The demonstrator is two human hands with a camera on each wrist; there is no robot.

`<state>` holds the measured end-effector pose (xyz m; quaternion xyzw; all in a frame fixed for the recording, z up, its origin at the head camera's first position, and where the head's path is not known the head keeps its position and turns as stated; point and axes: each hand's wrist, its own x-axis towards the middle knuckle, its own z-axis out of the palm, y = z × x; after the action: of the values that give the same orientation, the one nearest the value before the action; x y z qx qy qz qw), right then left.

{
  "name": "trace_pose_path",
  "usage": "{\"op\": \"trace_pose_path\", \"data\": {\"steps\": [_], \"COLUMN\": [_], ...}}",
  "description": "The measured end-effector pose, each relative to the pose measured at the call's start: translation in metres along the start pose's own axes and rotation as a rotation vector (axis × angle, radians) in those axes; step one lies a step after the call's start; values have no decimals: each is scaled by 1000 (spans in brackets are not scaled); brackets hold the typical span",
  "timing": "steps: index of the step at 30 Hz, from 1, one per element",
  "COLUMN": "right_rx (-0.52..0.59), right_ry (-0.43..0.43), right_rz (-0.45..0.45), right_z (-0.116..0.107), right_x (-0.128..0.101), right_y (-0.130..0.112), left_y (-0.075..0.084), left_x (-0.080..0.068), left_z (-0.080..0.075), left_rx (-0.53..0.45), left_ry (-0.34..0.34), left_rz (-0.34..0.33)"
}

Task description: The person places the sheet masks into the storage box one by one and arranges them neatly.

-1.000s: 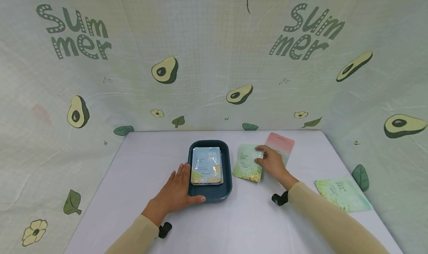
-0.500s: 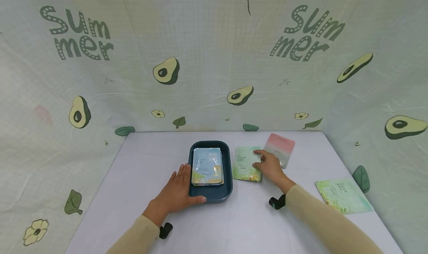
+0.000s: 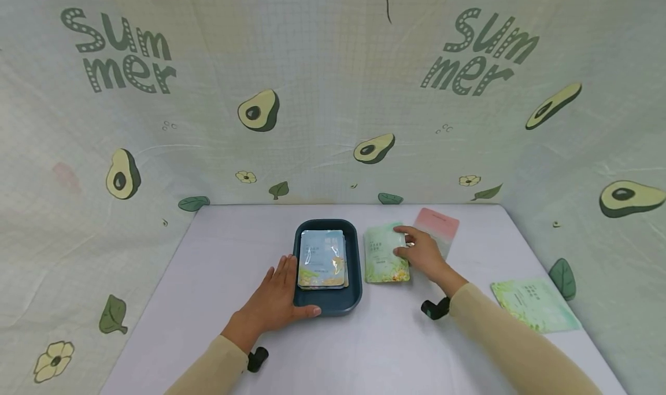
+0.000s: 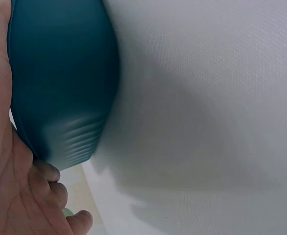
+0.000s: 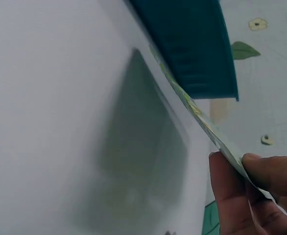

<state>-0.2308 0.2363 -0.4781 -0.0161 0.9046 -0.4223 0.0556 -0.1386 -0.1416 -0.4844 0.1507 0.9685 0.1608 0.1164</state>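
My left hand [image 3: 277,294] rests along the left rim of a dark blue tray [image 3: 333,309], its fingers straight and its thumb at the near corner. In the left wrist view, the hand touches the tray's outer wall [image 4: 60,63]. A stack of blue sachets [image 3: 321,258] lies inside the tray. To the right of the tray, my right hand [image 3: 425,256] pinches a pale green sachet [image 3: 384,253] by its right edge, between thumb and fingers. The right wrist view shows this green sachet [image 5: 195,110] edge-on, tilted above the table, with its shadow below.
A pink and grey sachet [image 3: 439,224] lies behind the right hand, partly covered by it. Another green sachet [image 3: 535,303] lies near the right edge of the white table [image 3: 385,349]. A printed cloth [image 3: 312,54] hangs at the back and sides.
The green sachet in my right hand has shifted slightly left, then slightly back right, and now stands straighter. My left hand and the tray have kept their place.
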Motion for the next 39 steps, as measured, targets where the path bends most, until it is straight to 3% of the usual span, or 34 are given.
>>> {"op": "trace_pose_path", "data": {"steps": [9,17,24,39], "right_rx": [95,228,347,415], "right_ry": [11,-3,-31,-38], "right_rz": [-18,-40,-55,-29], "right_z": [-23,-23,-9,47], "right_x": [-3,-5,-4,-2], "right_y": [-22,-42,-56,-81], "left_y": [0,-1,0,1], "left_x": [1,1,2,2], "left_z": [1,2,3,2], "left_rx": [13,54,61,78], "left_ry": [8,29,33,32], "left_rz": [-3,11,8,19]}}
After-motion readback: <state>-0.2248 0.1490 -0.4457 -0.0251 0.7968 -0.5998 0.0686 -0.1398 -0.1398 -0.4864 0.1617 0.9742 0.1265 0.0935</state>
